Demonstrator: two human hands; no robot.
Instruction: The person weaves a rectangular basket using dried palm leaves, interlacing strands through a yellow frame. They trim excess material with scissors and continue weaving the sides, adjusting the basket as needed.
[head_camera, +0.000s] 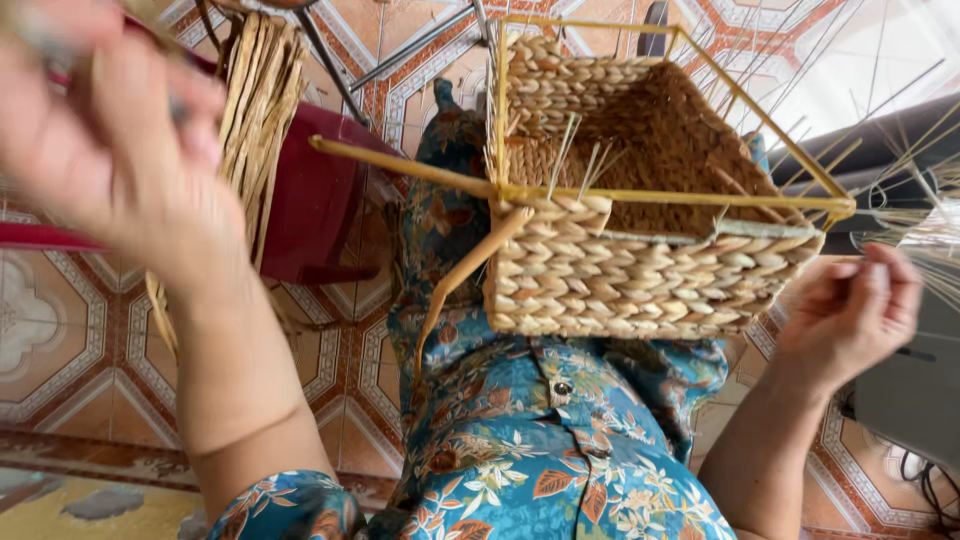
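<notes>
Woven basket (640, 270) on lap, hands (110, 140) raised beside

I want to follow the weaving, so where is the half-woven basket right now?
In the head view the woven basket rests on the person's lap, right of centre, between the raised left hand and the right hand, beside a dark red stool.

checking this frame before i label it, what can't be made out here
- Left hand, head view: motion-blurred; its grip and the thin thing in it are unreadable.
- Right hand: blurred, so any strand pinched is unclear.
- Woven basket: near wall hides its floor.
- Bundle of dried strands: top cut off by the edge.
</notes>
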